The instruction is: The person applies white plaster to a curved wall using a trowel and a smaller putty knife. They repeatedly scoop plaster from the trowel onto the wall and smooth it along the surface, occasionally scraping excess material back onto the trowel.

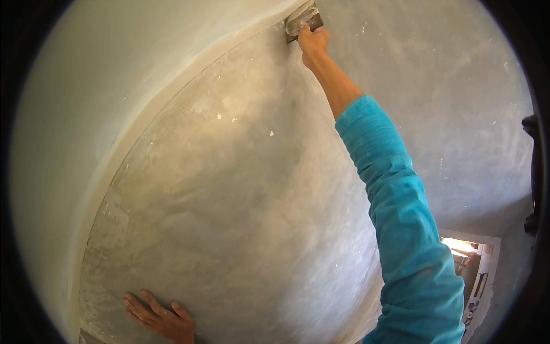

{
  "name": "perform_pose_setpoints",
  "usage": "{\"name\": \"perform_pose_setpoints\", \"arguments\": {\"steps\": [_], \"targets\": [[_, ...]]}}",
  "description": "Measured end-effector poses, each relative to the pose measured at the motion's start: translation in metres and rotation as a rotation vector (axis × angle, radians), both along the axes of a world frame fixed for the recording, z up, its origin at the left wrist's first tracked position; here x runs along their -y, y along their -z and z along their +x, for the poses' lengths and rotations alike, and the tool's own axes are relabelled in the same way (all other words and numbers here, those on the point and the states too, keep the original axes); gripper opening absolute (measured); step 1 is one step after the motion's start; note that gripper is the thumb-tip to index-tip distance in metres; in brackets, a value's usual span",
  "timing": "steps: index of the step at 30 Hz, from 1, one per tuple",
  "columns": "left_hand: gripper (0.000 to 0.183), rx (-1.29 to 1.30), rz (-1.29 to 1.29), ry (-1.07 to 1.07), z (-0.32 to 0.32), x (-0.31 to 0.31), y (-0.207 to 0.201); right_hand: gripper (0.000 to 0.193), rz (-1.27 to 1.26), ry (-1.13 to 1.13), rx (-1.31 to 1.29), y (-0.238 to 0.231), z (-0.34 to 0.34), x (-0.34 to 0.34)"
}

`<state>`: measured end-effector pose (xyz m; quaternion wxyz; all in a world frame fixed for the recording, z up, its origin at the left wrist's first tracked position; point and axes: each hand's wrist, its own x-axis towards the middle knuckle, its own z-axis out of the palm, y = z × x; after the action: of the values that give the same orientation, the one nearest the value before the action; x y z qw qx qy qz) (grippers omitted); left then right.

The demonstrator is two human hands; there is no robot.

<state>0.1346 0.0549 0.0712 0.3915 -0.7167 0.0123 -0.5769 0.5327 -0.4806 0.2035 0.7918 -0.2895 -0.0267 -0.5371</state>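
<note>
Across the view, a grey wall [229, 195] is bordered by a curved pale band [123, 136]. Near the band's upper end, a trowel [294, 25] is held against the wall. The band could be scraped if the blade is tilted or pushed too far. At lower left, the left hand [165, 322] is laid on the wall, fingers moderately spread. By the right hand [314, 45], fingers partly hidden, the trowel is clamped, thumb on its back.

At lower right, a pale-framed opening [471, 268] shows bright light; at the far right, a dark object [535, 172], possibly a fitting.
</note>
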Motion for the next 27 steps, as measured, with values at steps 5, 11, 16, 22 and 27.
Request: {"name": "perform_pose_setpoints", "arguments": {"steps": [5, 11, 16, 22, 27], "targets": [[0.062, -0.008, -0.001, -0.002, -0.001, -0.004, 0.001, 0.023, -0.032, -0.114, 0.207, 0.008, -0.003, -0.020], [0.061, -0.014, -0.016, 0.005, 0.001, -0.008, 0.000, 0.019, -0.047, -0.236, 0.312, 0.009, -0.032, -0.056], [0.060, 0.006, 0.001, 0.070, 0.004, 0.002, 0.001, 0.027, -0.225, -0.332, 0.251, 0.032, -0.065, -0.092], [0.061, -0.006, -0.009, -0.010, 0.001, 0.001, 0.001, 0.020, 0.044, -0.165, 0.274, 0.037, -0.038, -0.041], [0.061, 0.002, -0.008, -0.017, 0.003, -0.003, 0.002, 0.028, 0.041, 0.042, -0.073, -0.023, 0.002, 0.004]]}}
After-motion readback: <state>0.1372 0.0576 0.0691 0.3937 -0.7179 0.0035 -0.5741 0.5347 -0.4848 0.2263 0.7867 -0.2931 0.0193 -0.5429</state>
